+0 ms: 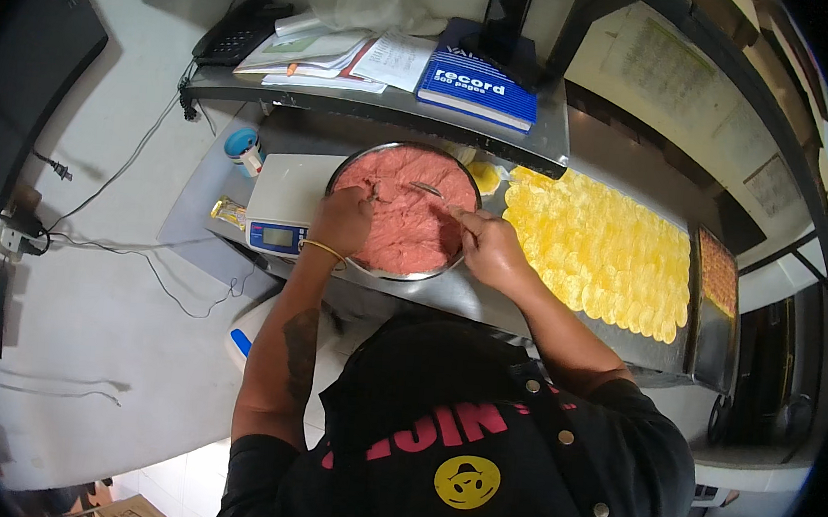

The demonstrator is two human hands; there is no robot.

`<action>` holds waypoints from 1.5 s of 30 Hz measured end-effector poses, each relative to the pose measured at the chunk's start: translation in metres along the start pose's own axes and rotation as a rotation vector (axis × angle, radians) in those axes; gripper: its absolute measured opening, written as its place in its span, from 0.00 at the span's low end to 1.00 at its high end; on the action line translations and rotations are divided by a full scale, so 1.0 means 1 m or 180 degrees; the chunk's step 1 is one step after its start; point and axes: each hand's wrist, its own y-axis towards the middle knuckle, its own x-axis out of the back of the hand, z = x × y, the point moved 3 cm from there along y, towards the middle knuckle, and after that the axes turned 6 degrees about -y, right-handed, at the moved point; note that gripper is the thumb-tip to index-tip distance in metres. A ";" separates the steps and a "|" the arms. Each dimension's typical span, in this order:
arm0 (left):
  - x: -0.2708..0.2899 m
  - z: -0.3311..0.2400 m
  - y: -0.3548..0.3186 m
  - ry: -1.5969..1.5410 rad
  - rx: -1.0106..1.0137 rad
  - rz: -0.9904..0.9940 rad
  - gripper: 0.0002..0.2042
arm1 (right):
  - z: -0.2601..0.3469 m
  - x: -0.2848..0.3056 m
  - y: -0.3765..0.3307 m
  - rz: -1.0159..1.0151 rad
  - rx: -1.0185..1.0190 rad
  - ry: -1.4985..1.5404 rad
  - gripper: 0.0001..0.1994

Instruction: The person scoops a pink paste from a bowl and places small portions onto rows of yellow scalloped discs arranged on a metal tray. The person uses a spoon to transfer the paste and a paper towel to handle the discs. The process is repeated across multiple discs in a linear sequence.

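A round metal bowl (396, 276) is filled with pink ground meat (403, 243). My right hand (491, 249) is closed at the bowl's right side, gripping a metal spoon (427, 190) whose tip rests in the meat. My left hand (342, 220) reaches over the bowl's left edge with its fingers curled down at the meat. A small dark, shiny bit shows by those fingertips; I cannot make out what it is. To the right, rows of overlapping thin yellow slices (599, 254) cover the metal table (517, 310).
Left of the bowl stands a white scale (288, 190) with a small display. Beside it are a blue cup (244, 148) and a small yellow packet (229, 212). A shelf above holds papers (333, 53), a blue book (479, 81) and a phone (232, 40). At far right stands a filled tray (717, 273).
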 end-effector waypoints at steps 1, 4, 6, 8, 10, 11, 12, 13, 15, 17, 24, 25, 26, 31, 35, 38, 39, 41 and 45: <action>0.006 -0.006 -0.001 -0.0117 0.0057 0.0043 0.14 | 0.005 0.006 -0.001 -0.0007 0.0061 -0.0020 0.24; 0.010 -0.006 -0.003 -0.0128 -0.0040 0.0211 0.14 | 0.013 0.003 0.003 0.0057 0.0038 -0.0041 0.23; 0.011 -0.007 -0.004 -0.0154 -0.0092 0.0271 0.13 | 0.016 -0.003 0.004 -0.0075 0.0196 -0.0021 0.21; 0.013 -0.010 -0.006 -0.0170 -0.0130 0.0319 0.13 | 0.020 -0.007 0.005 -0.0130 0.0269 -0.0036 0.19; 0.020 -0.020 -0.008 -0.0183 -0.0135 0.0343 0.13 | 0.023 -0.009 0.006 -0.0092 0.0271 -0.0084 0.19; 0.020 -0.020 -0.009 -0.0204 -0.0169 0.0341 0.13 | 0.024 -0.009 0.005 -0.0055 0.0238 -0.0134 0.19; 0.020 -0.020 -0.009 -0.0219 -0.0200 0.0333 0.12 | 0.026 -0.009 0.005 -0.0018 0.0213 -0.0179 0.19; 0.021 -0.020 -0.010 -0.0234 -0.0230 0.0324 0.12 | 0.028 -0.009 0.005 0.0019 0.0188 -0.0225 0.19; 0.023 -0.024 -0.013 -0.0144 -0.0312 0.0357 0.12 | 0.032 -0.009 0.005 0.0022 0.0247 -0.0330 0.19; 0.025 -0.032 -0.017 -0.0013 -0.0304 0.0397 0.12 | 0.038 -0.008 0.007 0.0224 0.0116 -0.0592 0.19; 0.015 -0.050 -0.030 0.0188 0.0002 0.0709 0.11 | -0.004 -0.032 -0.012 0.0550 -0.0916 0.1063 0.17; 0.013 -0.046 -0.031 0.0162 -0.0007 0.0722 0.11 | -0.008 -0.039 -0.018 0.0492 -0.1087 0.1762 0.17; 0.011 -0.041 -0.032 0.0147 -0.0131 0.0643 0.11 | -0.015 -0.043 -0.029 0.0593 -0.1504 0.2354 0.16; 0.002 -0.038 -0.027 0.0425 -0.0838 0.0710 0.13 | -0.031 -0.009 -0.083 -0.0082 -0.2334 0.3573 0.15; 0.011 -0.047 -0.028 0.0276 -0.0085 0.0721 0.16 | -0.095 0.044 -0.124 -0.1004 -0.2576 0.3058 0.15; 0.017 -0.055 -0.024 0.0579 0.0095 0.0780 0.14 | -0.136 0.105 -0.107 -0.1575 -0.2407 0.1911 0.16; 0.017 -0.058 -0.023 0.0741 0.0204 0.0828 0.13 | -0.154 0.115 -0.098 -0.1752 -0.2202 0.1690 0.16; 0.017 -0.063 -0.022 0.0600 0.0434 0.0866 0.11 | -0.187 0.124 -0.075 -0.2212 -0.1784 0.1293 0.16; 0.015 -0.063 -0.023 0.0603 0.0779 0.0808 0.10 | -0.238 0.102 -0.022 -0.2519 -0.1364 0.0065 0.17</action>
